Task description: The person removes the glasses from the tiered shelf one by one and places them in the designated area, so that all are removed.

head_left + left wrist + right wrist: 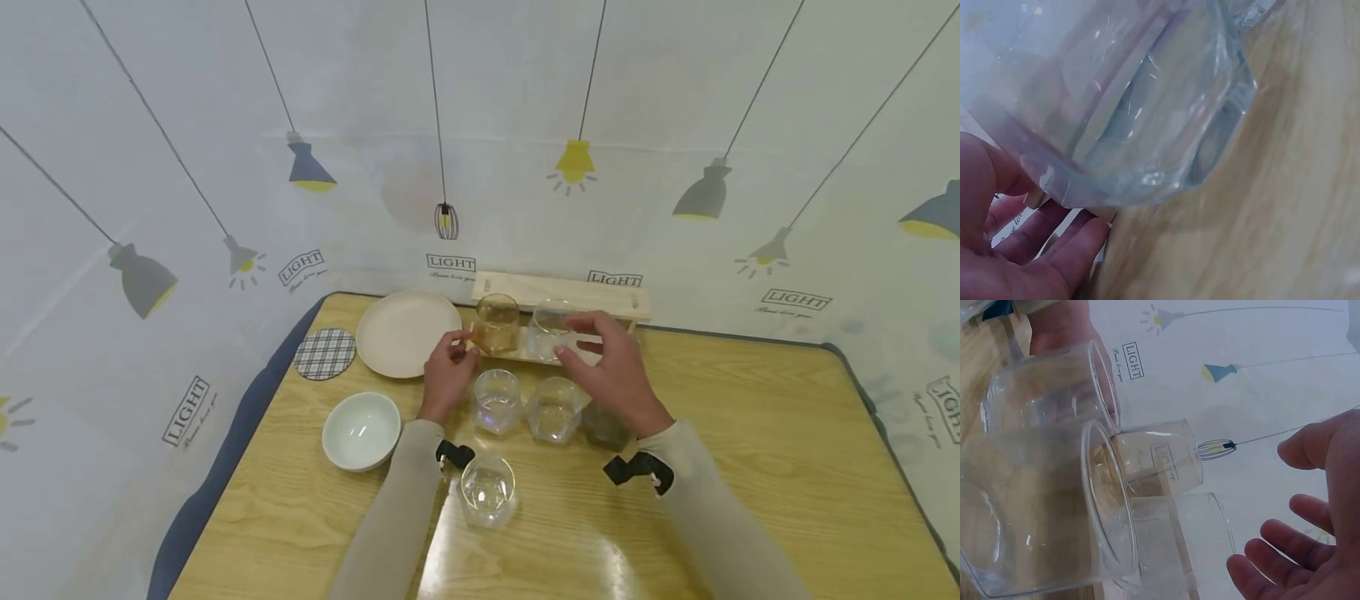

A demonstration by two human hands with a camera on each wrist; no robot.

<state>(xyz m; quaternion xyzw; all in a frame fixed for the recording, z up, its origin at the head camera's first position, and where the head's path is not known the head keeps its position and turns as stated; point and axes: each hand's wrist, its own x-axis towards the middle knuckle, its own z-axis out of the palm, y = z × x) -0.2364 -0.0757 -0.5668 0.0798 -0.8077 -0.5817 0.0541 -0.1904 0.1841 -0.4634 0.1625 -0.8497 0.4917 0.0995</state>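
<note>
A shallow wooden box stands at the back of the table, holding an amber-tinted glass and a clear glass side by side. My left hand grips the box's left end between thumb and curled fingers; in the left wrist view a clear tumbler partly covers those fingers. Beside the clear glass in the box, my right hand has its fingers spread, and the right wrist view shows nothing between them. In front of the box stand two clear tumblers and a dark glass.
Nearer the front stands another clear glass. To the left are a beige plate, a white bowl and a checked coaster. A pale wooden board lies along the back, against the patterned wall covering.
</note>
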